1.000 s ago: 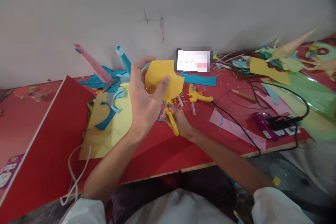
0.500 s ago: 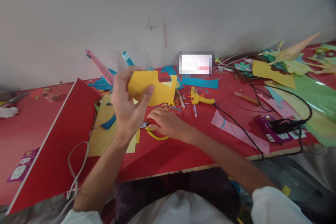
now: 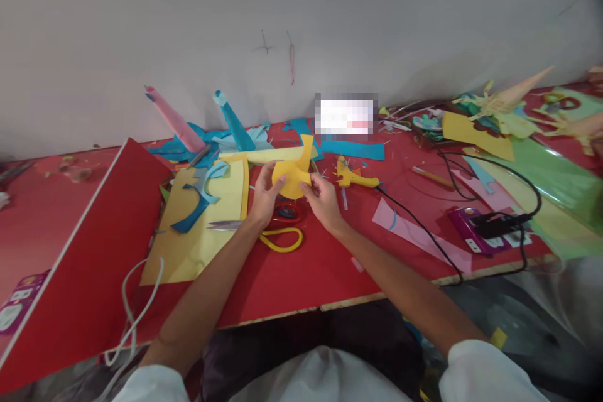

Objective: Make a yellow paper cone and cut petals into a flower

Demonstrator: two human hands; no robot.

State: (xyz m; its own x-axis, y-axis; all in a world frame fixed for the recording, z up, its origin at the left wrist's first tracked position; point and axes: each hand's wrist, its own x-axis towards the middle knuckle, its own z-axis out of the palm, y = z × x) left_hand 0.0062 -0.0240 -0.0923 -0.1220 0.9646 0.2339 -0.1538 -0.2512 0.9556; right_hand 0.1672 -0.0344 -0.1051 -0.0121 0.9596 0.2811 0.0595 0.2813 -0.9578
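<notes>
A cut piece of yellow paper [image 3: 293, 177] with a narrow strip rising at its upper right is held up over the table. My left hand [image 3: 266, 195] pinches its left side, thumb on the near face. On the right side my right hand [image 3: 324, 198] grips the same paper between thumb and fingers. Just below the hands lie yellow-handled scissors [image 3: 282, 242], their blades pointing left and partly behind my left forearm. Red handles [image 3: 286, 210] of a second pair show between my hands. Beside them, blue cut paper shapes [image 3: 191, 217] rest on yellow sheets [image 3: 188, 257].
A yellow glue gun [image 3: 358, 179] with a black cord lies right of my hands. Pink [image 3: 172, 122] and blue paper cones [image 3: 233, 122] stand behind. A purple power box [image 3: 471, 229] holds plugs at right. A red board [image 3: 89, 264] slants up at left. Another person's hand [image 3: 591, 129] is at far right.
The yellow paper has come down and turned, its shape now rounder to view. My right hand has left the scissors, which lie on the table, and taken hold of the paper's right side.
</notes>
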